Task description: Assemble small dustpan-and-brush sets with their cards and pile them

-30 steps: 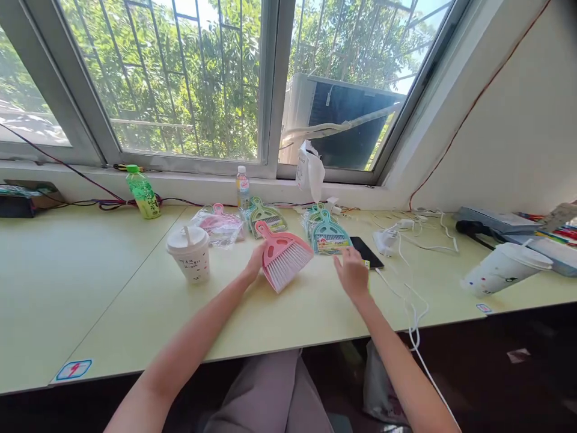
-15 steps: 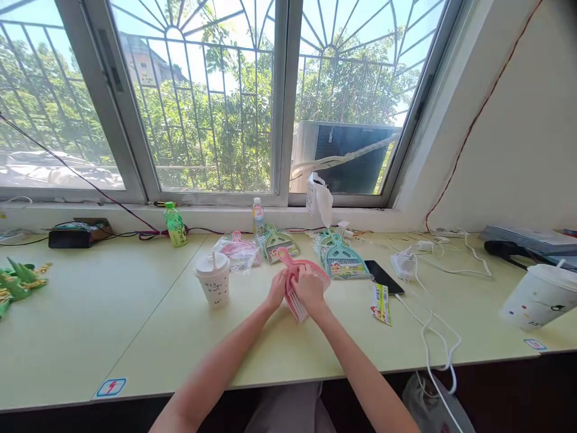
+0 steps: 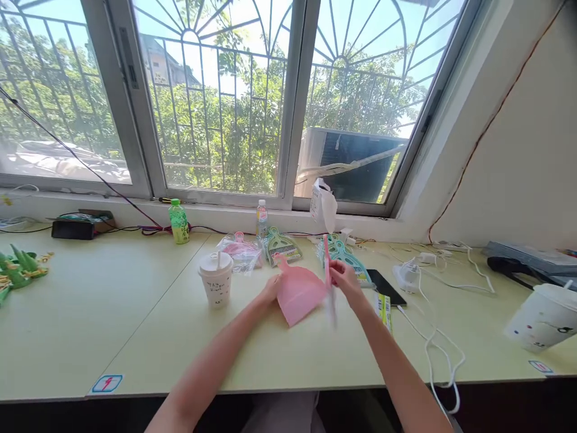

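Note:
A pink dustpan is held at its left edge by my left hand, its broad pan facing me above the table. Just to the right, my right hand grips a small pink brush by its side, turned edge-on with its pale bristles blurred below. The brush and dustpan are apart or barely touching; I cannot tell which. Behind them lie a green dustpan set, teal dustpan sets and a pink set in clear plastic.
A white lidded cup with a straw stands left of my hands. Right of them are a black phone, a yellow-green label card and a white cable. A green bottle and a clear bottle stand near the window.
The brush has come away from the dustpan and moved right in my right hand. The dustpan, still in my left hand, now shows its flat pan. The view has shifted slightly.

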Action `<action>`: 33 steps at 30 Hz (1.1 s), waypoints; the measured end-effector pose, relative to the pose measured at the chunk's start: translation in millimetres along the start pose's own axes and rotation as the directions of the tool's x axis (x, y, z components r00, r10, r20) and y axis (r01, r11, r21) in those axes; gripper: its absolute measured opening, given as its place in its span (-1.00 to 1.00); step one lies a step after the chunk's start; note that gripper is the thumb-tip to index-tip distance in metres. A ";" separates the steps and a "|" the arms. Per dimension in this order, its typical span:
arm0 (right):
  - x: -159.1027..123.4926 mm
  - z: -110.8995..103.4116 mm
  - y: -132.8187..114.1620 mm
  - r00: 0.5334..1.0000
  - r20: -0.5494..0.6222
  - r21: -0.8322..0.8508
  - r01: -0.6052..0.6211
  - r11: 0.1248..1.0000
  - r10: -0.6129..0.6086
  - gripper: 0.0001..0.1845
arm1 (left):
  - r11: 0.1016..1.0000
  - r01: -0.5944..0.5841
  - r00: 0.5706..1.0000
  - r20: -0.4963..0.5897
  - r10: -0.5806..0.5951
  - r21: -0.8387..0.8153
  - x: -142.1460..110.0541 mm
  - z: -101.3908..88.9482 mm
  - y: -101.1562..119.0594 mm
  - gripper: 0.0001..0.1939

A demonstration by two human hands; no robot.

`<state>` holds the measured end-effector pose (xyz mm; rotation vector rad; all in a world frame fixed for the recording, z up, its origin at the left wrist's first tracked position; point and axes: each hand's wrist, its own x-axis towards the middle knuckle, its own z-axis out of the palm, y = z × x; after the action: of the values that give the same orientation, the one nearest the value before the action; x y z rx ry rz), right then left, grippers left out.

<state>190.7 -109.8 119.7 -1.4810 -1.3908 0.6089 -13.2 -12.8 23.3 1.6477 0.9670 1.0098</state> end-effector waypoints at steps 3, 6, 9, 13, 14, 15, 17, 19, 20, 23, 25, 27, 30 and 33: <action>-2.6 -43.5 -1.2 0.973 0.230 -0.061 -0.012 0.998 0.026 -0.71 | 0.982 0.076 0.997 -0.017 -0.074 0.172 1.3 -24.0 -3.7 -0.58; -15.4 -56.1 16.6 0.963 0.233 -0.502 0.002 0.865 0.133 -0.76 | 0.928 0.027 0.999 -0.045 -0.011 0.372 -1.4 -31.5 -2.5 -0.57; -35.8 -38.0 45.7 0.983 0.089 -0.847 -0.011 0.531 0.161 -0.77 | 0.825 -0.029 0.990 -0.096 0.100 0.565 -4.9 -26.1 -2.8 -0.61; -55.5 -11.6 71.2 0.984 0.041 -0.948 -0.016 0.317 0.172 -0.70 | 0.829 0.014 0.982 -0.162 0.093 0.560 -6.3 -19.8 -7.1 -0.68; -57.2 -9.0 72.9 0.985 0.040 -0.956 -0.011 0.295 0.168 -0.69 | 0.851 0.020 0.980 -0.178 0.087 0.525 -6.1 -19.5 -8.1 -0.68; -57.8 -7.9 73.2 0.985 0.040 -0.960 -0.009 0.280 0.168 -0.67 | 0.872 0.022 0.977 -0.195 0.085 0.489 -6.0 -19.5 -8.7 -0.68; -56.8 -8.9 71.0 0.983 0.039 -0.961 -0.012 0.275 0.179 -0.64 | 0.889 0.022 0.971 -0.220 0.089 0.458 -5.7 -20.1 -9.1 -0.63; -54.7 -11.5 68.4 0.981 0.041 -0.958 -0.016 0.288 0.191 -0.63 | 0.866 0.026 0.972 -0.213 0.094 0.499 -5.9 -20.8 -8.4 -0.65; -53.6 -12.8 67.9 0.980 0.043 -0.955 -0.016 0.296 0.192 -0.64 | 0.848 0.029 0.976 -0.198 0.090 0.529 -6.2 -21.1 -7.8 -0.69; -49.5 -18.0 70.3 0.976 0.049 -0.942 -0.025 0.335 0.212 -0.70 | 0.804 0.053 0.987 -0.152 0.047 0.592 -7.4 -21.1 -5.5 -0.75; -45.6 -23.4 73.0 0.970 0.048 -0.918 -0.051 0.392 0.238 -0.74 | 0.785 0.067 0.990 -0.138 0.023 0.616 -8.4 -19.2 -4.3 -0.77; -40.7 -29.1 72.6 0.970 0.031 -0.881 -0.088 0.465 0.242 -0.76 | 0.770 0.067 0.991 -0.132 0.022 0.634 -9.3 -15.0 -3.7 -0.80; -32.2 -29.4 61.7 0.985 -0.005 -0.823 -0.102 0.559 0.173 -0.78 | 0.772 -0.016 0.996 -0.054 0.065 0.636 -10.5 -6.6 -4.7 -0.77; -22.2 -11.7 43.8 0.996 0.055 -0.803 0.000 0.596 0.074 -0.81 | 0.769 -0.203 0.979 0.138 0.150 0.606 -11.3 -3.3 -6.6 -0.72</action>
<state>215.8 -128.6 80.1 -2.2164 -1.8285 0.0055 -21.2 -20.6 15.6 2.3476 1.1830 0.7698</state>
